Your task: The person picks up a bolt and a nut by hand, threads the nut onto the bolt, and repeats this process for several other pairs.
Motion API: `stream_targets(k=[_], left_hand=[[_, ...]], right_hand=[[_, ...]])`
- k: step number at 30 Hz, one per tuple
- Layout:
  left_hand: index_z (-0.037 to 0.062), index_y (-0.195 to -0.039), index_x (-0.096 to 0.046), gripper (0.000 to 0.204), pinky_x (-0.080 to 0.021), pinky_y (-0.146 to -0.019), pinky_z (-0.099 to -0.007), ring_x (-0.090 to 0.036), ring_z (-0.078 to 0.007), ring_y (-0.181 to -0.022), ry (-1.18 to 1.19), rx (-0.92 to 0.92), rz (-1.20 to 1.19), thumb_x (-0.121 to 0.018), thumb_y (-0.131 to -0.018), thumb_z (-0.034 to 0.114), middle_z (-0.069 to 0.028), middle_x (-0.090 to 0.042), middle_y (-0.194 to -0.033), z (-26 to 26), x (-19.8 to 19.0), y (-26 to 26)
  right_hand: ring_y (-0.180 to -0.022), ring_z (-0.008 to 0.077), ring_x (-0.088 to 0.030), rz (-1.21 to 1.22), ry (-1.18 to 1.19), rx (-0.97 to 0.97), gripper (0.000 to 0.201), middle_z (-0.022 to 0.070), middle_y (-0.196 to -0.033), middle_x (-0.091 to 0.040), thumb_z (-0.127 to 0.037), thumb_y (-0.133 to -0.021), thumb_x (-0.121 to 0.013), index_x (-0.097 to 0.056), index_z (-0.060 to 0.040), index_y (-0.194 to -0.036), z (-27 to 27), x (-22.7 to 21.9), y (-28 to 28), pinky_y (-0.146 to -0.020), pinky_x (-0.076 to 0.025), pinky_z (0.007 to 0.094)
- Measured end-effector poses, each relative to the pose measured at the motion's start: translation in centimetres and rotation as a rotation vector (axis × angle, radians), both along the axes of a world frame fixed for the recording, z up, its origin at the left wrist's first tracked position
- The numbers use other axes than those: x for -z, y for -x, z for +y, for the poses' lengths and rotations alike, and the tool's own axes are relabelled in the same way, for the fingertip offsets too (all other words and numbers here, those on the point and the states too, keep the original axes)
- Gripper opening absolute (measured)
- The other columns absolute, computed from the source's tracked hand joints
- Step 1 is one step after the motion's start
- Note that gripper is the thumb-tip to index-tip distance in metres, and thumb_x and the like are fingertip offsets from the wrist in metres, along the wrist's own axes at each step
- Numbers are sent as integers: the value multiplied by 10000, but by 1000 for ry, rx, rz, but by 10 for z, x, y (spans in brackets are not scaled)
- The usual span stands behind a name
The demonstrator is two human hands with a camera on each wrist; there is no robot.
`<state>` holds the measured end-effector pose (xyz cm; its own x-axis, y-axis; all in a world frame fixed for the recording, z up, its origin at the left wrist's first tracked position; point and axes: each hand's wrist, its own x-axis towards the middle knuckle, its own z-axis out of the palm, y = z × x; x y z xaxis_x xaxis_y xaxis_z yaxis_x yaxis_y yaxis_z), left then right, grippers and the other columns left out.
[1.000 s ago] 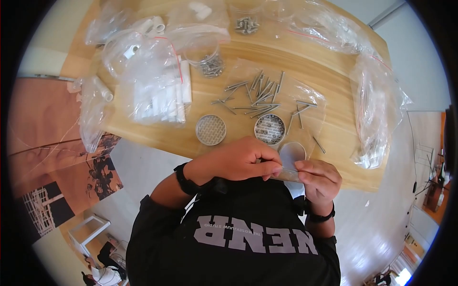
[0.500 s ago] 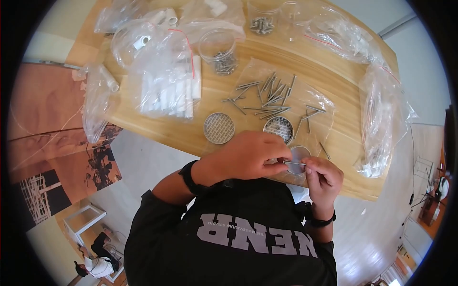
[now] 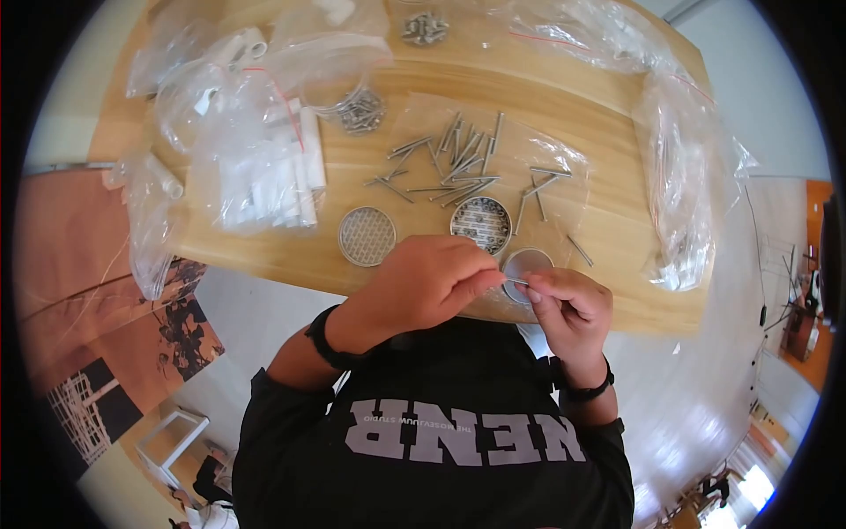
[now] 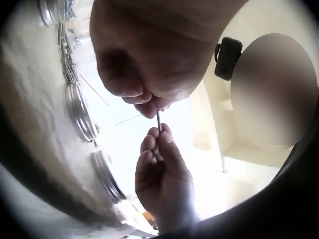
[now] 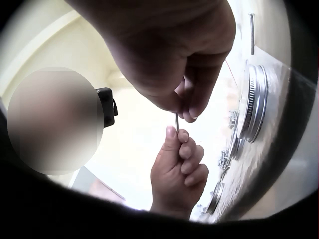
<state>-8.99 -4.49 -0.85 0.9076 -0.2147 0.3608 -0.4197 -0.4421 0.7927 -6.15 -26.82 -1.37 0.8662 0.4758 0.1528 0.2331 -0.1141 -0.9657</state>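
Both hands meet over the table's near edge and pinch one thin metal pin [image 3: 517, 281] between their fingertips. My left hand [image 3: 495, 277] holds its left end and my right hand [image 3: 534, 287] its right end. In the left wrist view the pin [image 4: 159, 121] stands between the left hand [image 4: 149, 105] above and the right hand [image 4: 158, 139] below. The right wrist view shows the same pin [image 5: 177, 122] under the right hand [image 5: 185, 112], with the left hand [image 5: 175, 134] beneath. A small round metal lid [image 3: 526, 261] lies just beyond the fingertips.
On the wooden table [image 3: 617, 264] lie a round tin with small parts [image 3: 481, 225], a mesh-patterned tin lid [image 3: 367, 235], and several loose pins [image 3: 458, 163] on a clear bag. White tubes in bags [image 3: 273, 176], a jar of screws [image 3: 359, 110] and an empty bag [image 3: 696, 176] surround them.
The hands have drawn closer together along the pin, so less of it shows between the fingertips. Both keep pinching it near the small lid.
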Motion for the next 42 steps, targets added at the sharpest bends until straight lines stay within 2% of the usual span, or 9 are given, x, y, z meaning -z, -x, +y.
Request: stream_targets(k=[5,12,20,21,23,27,29,31,42], left_hand=[[27,-663,-600,341,-363,-459,-259,-495,-105,-464,239,88,601,-573,-964,183,-27,-515,-503,7,-18,-3],[15,-675,-626,355,-375,-472,-259,-499,-64,-500,416,85,869,-611,-947,243,-8,-553,-525,7,-19,-3],[-10,-850,-677,115,-456,-572,-263,-604,-159,-610,288,-17,494,-676,-875,102,-70,-645,-695,9,-12,1],[-10,-850,-677,115,-456,-572,-263,-604,-159,-610,288,-14,503,-676,-875,102,-70,-645,-695,12,-18,2],[12,-857,-691,102,-480,-577,-288,-618,-223,-621,-165,-37,144,-744,-793,72,-81,-659,-733,16,-35,6],[69,-860,-667,183,-446,-479,-271,-573,-168,-576,-343,0,-216,-774,-720,116,-17,-612,-706,15,-73,10],[-22,-842,-654,234,-429,-446,-290,-568,-218,-554,-321,115,-284,-809,-685,56,-79,-582,-659,17,-99,6],[45,-801,-644,166,-397,-418,-307,-526,-212,-505,-325,-62,-373,-773,-719,111,-43,-564,-666,2,-106,15],[68,-774,-635,148,-392,-415,-315,-520,-214,-503,-371,-48,10,-760,-724,129,-39,-555,-657,-12,-111,-6]], right_hand=[[-817,216,-716,-141,18,-3,156,104,-903,-730,61,-804,-706,-712,-20,-938,1,-7,-3,-715,-553,283],[-828,213,-716,-82,44,8,124,109,-905,-729,53,-827,-697,-702,-4,-936,-6,-11,-7,-735,-556,282],[-866,191,-681,208,-213,70,97,143,-936,-706,53,-896,-634,-657,42,-990,-20,-6,-5,-792,-550,302],[-866,191,-681,215,-212,74,97,143,-936,-706,53,-896,-634,-657,42,-990,-21,-7,-4,-792,-550,302],[-865,188,-675,220,-239,95,98,137,-928,-703,52,-897,-635,-660,40,-990,-24,-7,-5,-795,-546,296],[-870,182,-673,211,-205,121,113,136,-938,-700,26,-921,-618,-645,47,-1029,-34,-1,-8,-791,-546,293],[-872,178,-673,222,-203,105,127,134,-949,-699,11,-935,-608,-634,48,-1054,-39,6,-10,-787,-548,288],[-875,174,-674,245,-198,172,129,129,-956,-698,5,-942,-600,-627,50,-1060,-40,13,-12,-784,-549,282],[-839,175,-666,244,-219,203,157,130,-953,-692,-48,-983,-554,-601,36,-1107,-48,26,-20,-767,-551,295]])
